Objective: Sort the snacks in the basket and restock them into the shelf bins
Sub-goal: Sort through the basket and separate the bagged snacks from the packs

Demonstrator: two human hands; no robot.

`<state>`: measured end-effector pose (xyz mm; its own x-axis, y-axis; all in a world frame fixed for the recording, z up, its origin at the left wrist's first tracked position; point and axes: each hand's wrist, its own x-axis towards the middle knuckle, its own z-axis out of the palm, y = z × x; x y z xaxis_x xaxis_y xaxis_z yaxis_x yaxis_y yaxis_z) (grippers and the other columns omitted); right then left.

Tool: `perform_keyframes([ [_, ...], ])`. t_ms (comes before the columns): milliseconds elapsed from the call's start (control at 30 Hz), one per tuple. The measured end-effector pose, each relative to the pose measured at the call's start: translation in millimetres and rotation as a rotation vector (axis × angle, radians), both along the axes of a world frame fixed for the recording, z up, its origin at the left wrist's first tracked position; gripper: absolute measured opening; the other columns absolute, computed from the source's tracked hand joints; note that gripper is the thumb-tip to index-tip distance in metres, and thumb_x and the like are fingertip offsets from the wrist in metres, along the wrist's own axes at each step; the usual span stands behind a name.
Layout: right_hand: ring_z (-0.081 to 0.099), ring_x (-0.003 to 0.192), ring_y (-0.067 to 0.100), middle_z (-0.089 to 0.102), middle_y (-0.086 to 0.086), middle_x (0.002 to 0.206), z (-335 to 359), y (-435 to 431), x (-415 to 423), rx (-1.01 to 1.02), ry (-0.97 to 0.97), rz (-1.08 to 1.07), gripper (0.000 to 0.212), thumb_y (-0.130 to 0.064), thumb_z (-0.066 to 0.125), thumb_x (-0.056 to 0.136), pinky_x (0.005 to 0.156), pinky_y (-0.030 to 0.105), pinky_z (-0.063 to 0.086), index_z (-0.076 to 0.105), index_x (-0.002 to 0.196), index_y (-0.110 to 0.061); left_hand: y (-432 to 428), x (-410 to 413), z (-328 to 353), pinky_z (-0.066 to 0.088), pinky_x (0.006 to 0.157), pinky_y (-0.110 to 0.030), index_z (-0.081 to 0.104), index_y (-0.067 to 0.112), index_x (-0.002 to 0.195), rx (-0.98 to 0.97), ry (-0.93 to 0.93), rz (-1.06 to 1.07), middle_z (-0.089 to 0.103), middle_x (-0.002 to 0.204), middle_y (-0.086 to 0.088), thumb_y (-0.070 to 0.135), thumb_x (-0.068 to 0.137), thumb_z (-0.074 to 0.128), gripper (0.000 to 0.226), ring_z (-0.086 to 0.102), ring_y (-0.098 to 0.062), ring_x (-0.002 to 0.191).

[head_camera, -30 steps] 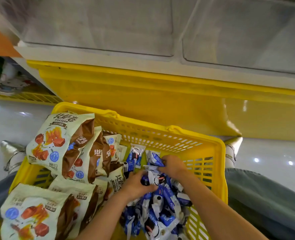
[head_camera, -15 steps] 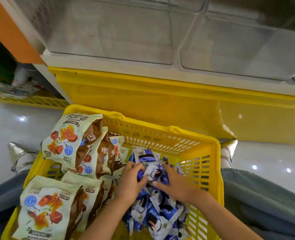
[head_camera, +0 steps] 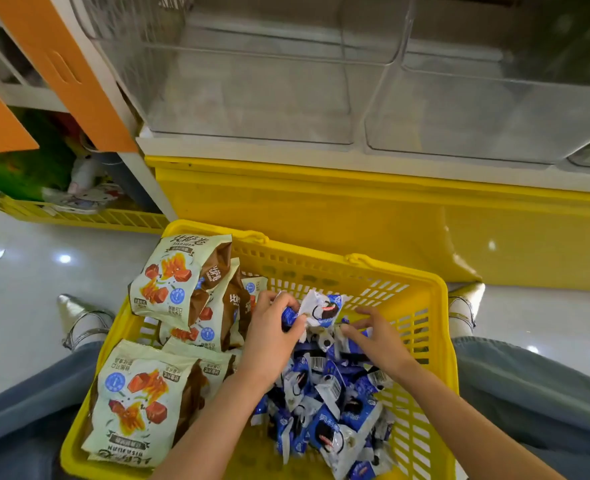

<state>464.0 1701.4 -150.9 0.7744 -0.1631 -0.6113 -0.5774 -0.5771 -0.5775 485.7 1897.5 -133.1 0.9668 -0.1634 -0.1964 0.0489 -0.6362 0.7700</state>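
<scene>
1. First, cream-and-brown snack bags fill the left side of the yellow basket.
2. Left hand, fingers curled, grips a blue-and-white packet at the pile's far end.
3. Right hand rests with fingers spread and straight on the pile of blue packets in the basket's right side.
4. Clear shelf bins stand above, behind the basket.

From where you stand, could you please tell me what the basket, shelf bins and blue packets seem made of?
The basket looks like moulded yellow plastic, glossy, with slotted walls. The shelf bins seem clear acrylic or similar plastic: you see through them, edges glinting. The blue packets appear to be thin printed film, crinkled and shiny.
</scene>
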Motion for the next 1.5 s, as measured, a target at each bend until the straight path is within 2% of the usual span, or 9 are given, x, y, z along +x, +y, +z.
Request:
perform_keyframes([
  [133, 0.030, 0.137, 0.019, 0.026, -0.001, 0.152, -2.6, 6.4, -14.6, -0.119, -0.097, 0.148, 0.085, -0.048, 0.062, 0.083, 0.106, 0.029, 0.032, 0.014, 0.148, -0.019, 3.5, -3.9, 5.4, 0.035, 0.070, -0.001, 0.046, 0.030, 0.085, -0.014, -0.004, 0.023, 0.039, 0.099, 0.013, 0.028, 0.086, 0.062, 0.016, 0.047, 0.005, 0.083],
  [367, 0.022, 0.141, 0.020, 0.026, 0.001, 0.154, -14.4, 4.8, -71.9, -0.202, 0.179, 0.662, 0.085, -0.065, 0.046, 0.085, 0.110, 0.033, 0.028, 0.009, 0.150, -0.025, 7.7, -13.0, 7.5, 0.033, 0.072, -0.004, 0.049, 0.027, 0.094, -0.030, 0.032, 0.046, 0.042, 0.098, 0.015, 0.028, 0.085, 0.064, 0.018, 0.047, 0.003, 0.084],
  [500, 0.020, 0.140, 0.031, 0.025, 0.004, 0.153, -12.3, 19.3, -76.7, -0.241, 0.273, 0.726, 0.103, -0.078, 0.046, 0.074, 0.110, 0.043, 0.028, -0.003, 0.150, -0.029, 10.7, -21.4, 7.2, 0.032, 0.084, -0.013, 0.046, 0.024, 0.113, -0.054, 0.071, 0.081, 0.047, 0.113, 0.013, 0.030, 0.084, 0.065, 0.035, 0.043, 0.001, 0.101],
  [633, 0.021, 0.140, 0.035, 0.015, 0.006, 0.156, -12.6, 31.8, -85.0, -0.340, 0.341, 0.800, 0.122, -0.081, 0.054, 0.065, 0.111, 0.045, 0.028, -0.012, 0.149, -0.022, 15.2, -28.1, 8.1, 0.030, 0.071, 0.000, 0.045, 0.025, 0.113, -0.052, 0.086, 0.089, 0.046, 0.112, 0.016, 0.032, 0.084, 0.066, 0.037, 0.040, 0.003, 0.101],
  [800, 0.054, 0.112, 0.028, 0.055, 0.008, 0.123, -11.4, 34.3, -87.0, -0.374, 0.310, 0.686, 0.098, -0.058, 0.063, 0.075, 0.082, 0.035, 0.046, 0.014, 0.147, -0.013, 20.3, -36.1, 6.8, 0.032, 0.082, -0.015, 0.045, 0.024, 0.115, -0.024, 0.128, 0.119, 0.047, 0.109, 0.016, 0.038, 0.082, 0.066, 0.042, 0.042, 0.000, 0.100],
  [1033, 0.063, 0.064, 0.008, 0.065, 0.000, 0.102, 15.8, -1.2, -57.1, -0.170, 0.086, 0.429, 0.061, -0.042, 0.065, 0.083, 0.056, 0.024, 0.051, 0.039, 0.134, -0.023, 25.0, -36.3, 13.1, 0.031, 0.089, -0.019, 0.039, 0.017, 0.132, -0.022, 0.155, 0.183, 0.049, 0.134, 0.002, 0.041, 0.082, 0.065, 0.061, 0.046, -0.014, 0.122],
  [1233, 0.043, 0.128, 0.023, 0.035, 0.008, 0.146, 15.2, -5.8, -39.4, -0.269, 0.036, 0.391, 0.081, -0.040, 0.063, 0.086, 0.096, 0.029, 0.041, 0.015, 0.146, -0.013, 26.9, -30.0, 23.2, 0.033, 0.080, -0.016, 0.043, 0.016, 0.123, -0.038, 0.099, 0.193, 0.049, 0.113, 0.009, 0.038, 0.083, 0.065, 0.050, 0.041, -0.001, 0.099],
  [1367, 0.058, 0.104, 0.019, 0.059, 0.000, 0.113, 8.6, 1.9, -65.1, -0.039, 0.196, 0.553, 0.039, -0.037, 0.069, 0.083, 0.075, 0.014, 0.046, 0.054, 0.114, -0.019, 30.4, -31.1, 25.9, 0.035, 0.084, -0.018, 0.042, 0.018, 0.123, -0.054, 0.091, 0.194, 0.045, 0.108, 0.013, 0.039, 0.083, 0.065, 0.051, 0.042, -0.002, 0.101],
  [1500, 0.048, 0.116, 0.022, 0.046, 0.001, 0.129, 2.6, 2.4, -86.1, 0.011, 0.299, 0.824, 0.052, -0.037, 0.075, 0.076, 0.095, 0.032, 0.042, 0.054, 0.121, -0.025, 32.0, -32.9, 27.7, 0.036, 0.086, -0.018, 0.043, 0.019, 0.123, -0.067, 0.084, 0.193, 0.046, 0.109, 0.013, 0.037, 0.082, 0.066, 0.051, 0.043, -0.003, 0.103],
])
